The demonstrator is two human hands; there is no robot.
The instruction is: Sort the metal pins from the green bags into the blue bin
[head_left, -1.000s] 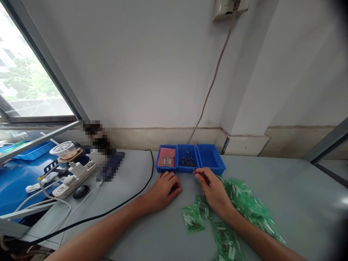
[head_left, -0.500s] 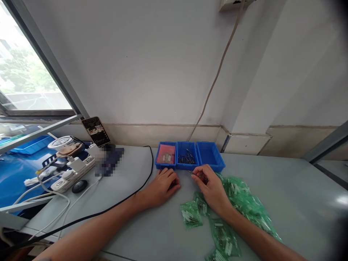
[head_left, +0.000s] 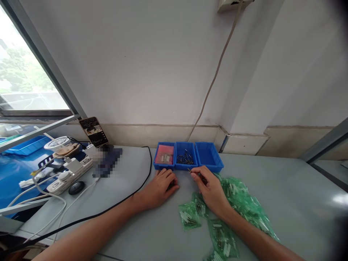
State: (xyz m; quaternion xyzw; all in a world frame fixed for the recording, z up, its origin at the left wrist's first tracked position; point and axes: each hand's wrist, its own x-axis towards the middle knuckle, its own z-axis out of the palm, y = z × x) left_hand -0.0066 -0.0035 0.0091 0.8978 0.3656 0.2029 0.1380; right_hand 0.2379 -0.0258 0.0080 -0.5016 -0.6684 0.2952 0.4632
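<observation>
Green plastic packets (head_left: 223, 235) lie nearest on the grey table (head_left: 152, 235); a larger green heap (head_left: 248, 206) lies beyond the right forearm (head_left: 250, 232). Left hand (head_left: 164, 185): palm down, fingers loosely bent, tips by the front of the left blue bin (head_left: 164, 167); whether its grip has hold of anything cannot be told. Right hand (head_left: 210, 186): grip closed, thumb and forefinger pinching a thin piece (head_left: 189, 170), one end projecting just in front of the middle blue bin (head_left: 185, 167). That bin contains dark slender parts (head_left: 185, 158); the left one, a red packet (head_left: 164, 149). A third blue bin (head_left: 209, 156) stands just beside, at right. Wall (head_left: 152, 72) behind all three, with a beige cord (head_left: 216, 73) hanging down it.
</observation>
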